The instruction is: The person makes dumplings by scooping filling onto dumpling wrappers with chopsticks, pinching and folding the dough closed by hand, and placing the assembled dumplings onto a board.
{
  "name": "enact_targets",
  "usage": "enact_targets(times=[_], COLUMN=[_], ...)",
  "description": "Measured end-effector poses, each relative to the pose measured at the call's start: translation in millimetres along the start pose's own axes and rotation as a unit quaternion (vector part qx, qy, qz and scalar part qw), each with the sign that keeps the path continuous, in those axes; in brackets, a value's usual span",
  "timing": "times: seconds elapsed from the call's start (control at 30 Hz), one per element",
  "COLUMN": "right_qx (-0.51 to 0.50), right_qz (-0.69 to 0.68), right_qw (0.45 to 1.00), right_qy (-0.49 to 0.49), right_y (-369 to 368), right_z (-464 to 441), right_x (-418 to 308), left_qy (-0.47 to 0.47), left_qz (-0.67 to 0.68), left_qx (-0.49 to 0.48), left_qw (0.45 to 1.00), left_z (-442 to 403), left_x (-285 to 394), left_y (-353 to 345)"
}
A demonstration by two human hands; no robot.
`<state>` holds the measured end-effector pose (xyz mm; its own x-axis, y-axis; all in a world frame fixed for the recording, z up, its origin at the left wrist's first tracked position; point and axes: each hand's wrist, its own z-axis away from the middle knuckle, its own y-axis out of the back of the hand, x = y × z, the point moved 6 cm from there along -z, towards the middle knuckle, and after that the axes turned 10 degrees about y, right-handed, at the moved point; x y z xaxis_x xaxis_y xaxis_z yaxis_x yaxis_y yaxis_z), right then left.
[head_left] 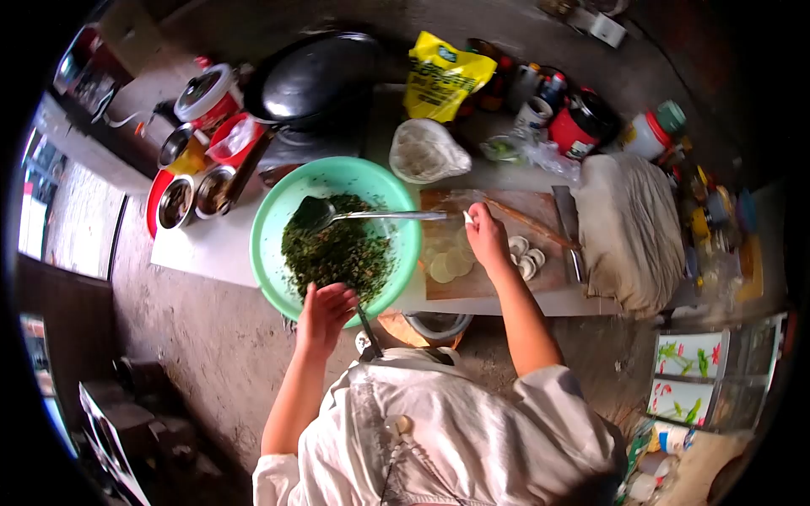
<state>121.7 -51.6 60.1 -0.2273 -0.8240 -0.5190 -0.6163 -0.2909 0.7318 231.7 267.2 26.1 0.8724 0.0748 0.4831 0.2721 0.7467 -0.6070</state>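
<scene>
A light-green basin (262, 244) holds chopped greens (342, 253), with a long-handled metal ladle (380, 215) lying across it. My left hand (325, 314) is over the basin's near rim, its thumb apart from its loosely curled fingers, and no object shows in it. My right hand (487, 236) is above the wooden board (498, 282), thumb and fingers pinched on a small white piece (468, 218) that looks like dough, close to the ladle's handle end. Flat round wrappers (450, 265) and several small dough pieces (526, 258) lie on the board.
A rolling pin (531, 223) and a knife (568, 223) lie at the board's right, beside a cloth-covered bundle (629, 236). Behind stand a bag of flour-like powder (428, 152), a yellow packet (443, 80) and a lidded wok (316, 76). Metal bowls (176, 204) stand at left.
</scene>
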Motion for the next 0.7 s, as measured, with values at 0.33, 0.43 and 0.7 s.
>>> enact_targets(times=[0.33, 0.43, 0.7], right_qx=[-0.120, -0.190, -0.326], right_qz=[-0.231, -0.155, -0.119], right_qw=[0.962, 0.957, 0.877], right_qy=[0.082, 0.155, 0.332], right_y=[-50.0, -58.2, -137.2], right_z=[29.0, 38.1, 85.4], right_x=[-183.6, -166.9, -187.1], left_qy=[0.086, -0.015, -0.186], left_qz=[0.202, 0.167, -0.028], left_qx=[-0.171, -0.129, 0.105], left_qw=[0.961, 0.977, 0.977], left_z=[7.0, 12.8, 57.2], left_x=[-3.7, 15.4, 49.9], left_y=[-27.3, 14.3, 106.6])
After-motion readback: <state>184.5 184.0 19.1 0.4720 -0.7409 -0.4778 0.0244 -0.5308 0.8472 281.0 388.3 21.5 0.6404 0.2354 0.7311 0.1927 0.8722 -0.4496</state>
